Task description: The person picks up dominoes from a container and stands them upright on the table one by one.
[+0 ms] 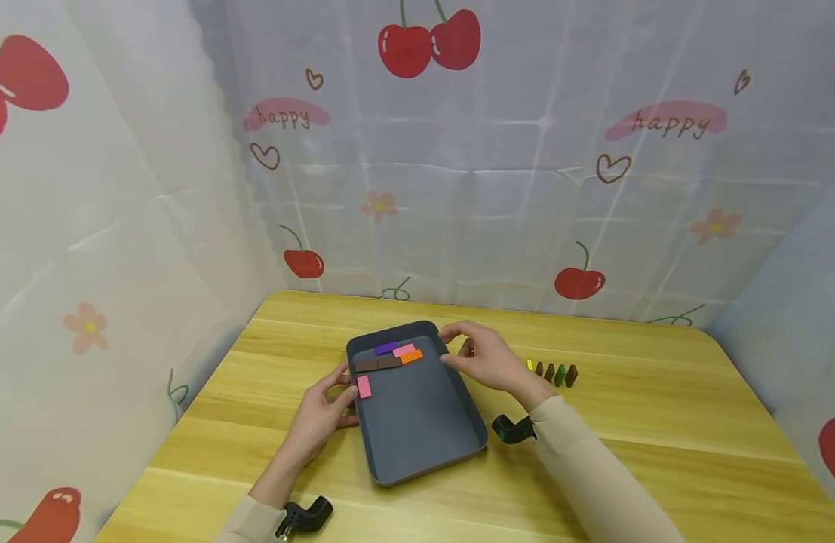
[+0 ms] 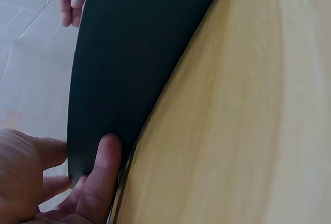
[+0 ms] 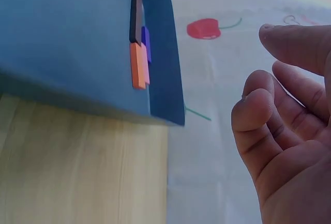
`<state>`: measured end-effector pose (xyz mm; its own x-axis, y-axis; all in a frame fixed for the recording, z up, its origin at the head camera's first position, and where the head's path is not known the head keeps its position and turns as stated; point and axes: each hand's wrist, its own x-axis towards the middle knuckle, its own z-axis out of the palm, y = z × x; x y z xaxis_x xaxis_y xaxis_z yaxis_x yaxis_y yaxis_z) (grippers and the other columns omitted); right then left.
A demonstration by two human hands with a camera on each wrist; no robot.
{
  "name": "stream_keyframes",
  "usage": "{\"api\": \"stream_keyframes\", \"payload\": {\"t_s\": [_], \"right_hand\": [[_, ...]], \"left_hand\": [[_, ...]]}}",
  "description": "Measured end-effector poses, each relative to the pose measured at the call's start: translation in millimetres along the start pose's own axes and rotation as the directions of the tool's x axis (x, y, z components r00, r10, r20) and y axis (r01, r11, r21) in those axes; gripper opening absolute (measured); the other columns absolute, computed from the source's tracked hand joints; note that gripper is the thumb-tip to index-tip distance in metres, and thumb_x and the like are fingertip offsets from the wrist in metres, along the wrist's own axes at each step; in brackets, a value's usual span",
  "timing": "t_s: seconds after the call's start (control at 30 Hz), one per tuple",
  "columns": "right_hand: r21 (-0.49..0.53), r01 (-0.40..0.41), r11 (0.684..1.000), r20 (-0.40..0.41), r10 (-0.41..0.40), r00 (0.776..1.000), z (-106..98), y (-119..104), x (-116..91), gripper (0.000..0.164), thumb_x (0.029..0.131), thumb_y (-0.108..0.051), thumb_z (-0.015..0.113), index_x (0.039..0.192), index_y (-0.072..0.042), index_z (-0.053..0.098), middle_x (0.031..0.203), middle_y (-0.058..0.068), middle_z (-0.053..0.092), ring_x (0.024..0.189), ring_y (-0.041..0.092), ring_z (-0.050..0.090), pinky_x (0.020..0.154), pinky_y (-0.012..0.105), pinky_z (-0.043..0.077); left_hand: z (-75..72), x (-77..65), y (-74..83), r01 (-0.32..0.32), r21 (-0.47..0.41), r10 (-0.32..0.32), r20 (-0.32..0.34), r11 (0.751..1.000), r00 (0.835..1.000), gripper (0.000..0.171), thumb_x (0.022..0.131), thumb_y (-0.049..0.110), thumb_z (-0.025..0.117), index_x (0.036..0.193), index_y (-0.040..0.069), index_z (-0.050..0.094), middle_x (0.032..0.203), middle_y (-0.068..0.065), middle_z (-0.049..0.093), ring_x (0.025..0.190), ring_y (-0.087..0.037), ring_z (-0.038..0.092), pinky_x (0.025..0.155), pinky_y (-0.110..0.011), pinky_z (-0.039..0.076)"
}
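A dark grey rectangular tray point(image 1: 424, 422) lies in front of me, several coloured domino-like blocks flat inside it. Toward its far end are a purple block point(image 1: 386, 348), a pink block point(image 1: 403, 351), an orange block point(image 1: 412, 357) and two dark brown blocks point(image 1: 378, 365). Another pink block point(image 1: 364, 387) sits by the left wall. My left hand point(image 1: 322, 407) grips the tray's left side, thumb at the rim and fingers against the outer wall. Beside the far right corner, my right hand point(image 1: 485, 356) hovers with loosely bent fingers, holding nothing; the right wrist view shows a gap to the tray.
Right of the tray, behind the right wrist, a row of small blocks stands upright on the wooden table point(image 1: 661, 422): a yellow block point(image 1: 529, 365), a green block point(image 1: 560, 375) and several brown ones. A cherry-printed curtain point(image 1: 458, 219) encloses the back and sides.
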<state>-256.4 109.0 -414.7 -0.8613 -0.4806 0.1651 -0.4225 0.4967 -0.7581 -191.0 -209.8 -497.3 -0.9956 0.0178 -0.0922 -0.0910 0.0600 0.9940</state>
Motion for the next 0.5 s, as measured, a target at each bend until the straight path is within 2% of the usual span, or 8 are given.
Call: {"api": "stream_keyframes", "payload": {"t_s": [0.13, 0.33, 0.5], "right_hand": [[0.006, -0.015, 1.0, 0.022, 0.015, 1.0, 7.6, -1.3, 5.5, 0.036, 0.096, -0.021, 0.075, 0.131, -0.018, 0.065, 0.124, 0.005, 0.067, 0.075, 0.015, 0.06, 0.06, 0.028, 0.052], [0.012, -0.014, 1.0, 0.048, 0.013, 0.999, 19.3, -4.8, 13.9, 0.037, 0.097, -0.023, 0.074, 0.132, -0.019, 0.064, 0.13, 0.007, 0.066, 0.075, 0.015, 0.058, 0.062, 0.029, 0.053], [0.007, -0.022, 1.0, 0.072, 0.021, 0.997, 31.4, -11.5, 22.3, 0.035, 0.097, -0.023, 0.075, 0.13, -0.018, 0.064, 0.128, 0.007, 0.065, 0.072, 0.016, 0.057, 0.064, 0.029, 0.053]], "left_hand": [[1.7, -0.1, -0.1, 0.001, -0.011, -0.001, 0.013, 1.0, 1.0, 0.061, 0.105, 0.008, 0.059, 0.161, 0.011, 0.035, 0.142, -0.021, 0.044, 0.113, -0.035, 0.069, 0.078, -0.04, 0.067], [1.7, 0.5, 1.0, -0.003, -0.012, 0.003, 0.007, 1.0, 1.0, 0.061, 0.105, 0.008, 0.059, 0.161, 0.009, 0.035, 0.142, -0.021, 0.044, 0.113, -0.036, 0.068, 0.077, -0.04, 0.067], [0.3, 1.0, 0.6, 0.006, -0.002, -0.006, -0.003, 1.0, 1.0, 0.061, 0.105, 0.009, 0.06, 0.161, 0.011, 0.035, 0.143, -0.02, 0.045, 0.113, -0.036, 0.068, 0.078, -0.04, 0.067]]}}
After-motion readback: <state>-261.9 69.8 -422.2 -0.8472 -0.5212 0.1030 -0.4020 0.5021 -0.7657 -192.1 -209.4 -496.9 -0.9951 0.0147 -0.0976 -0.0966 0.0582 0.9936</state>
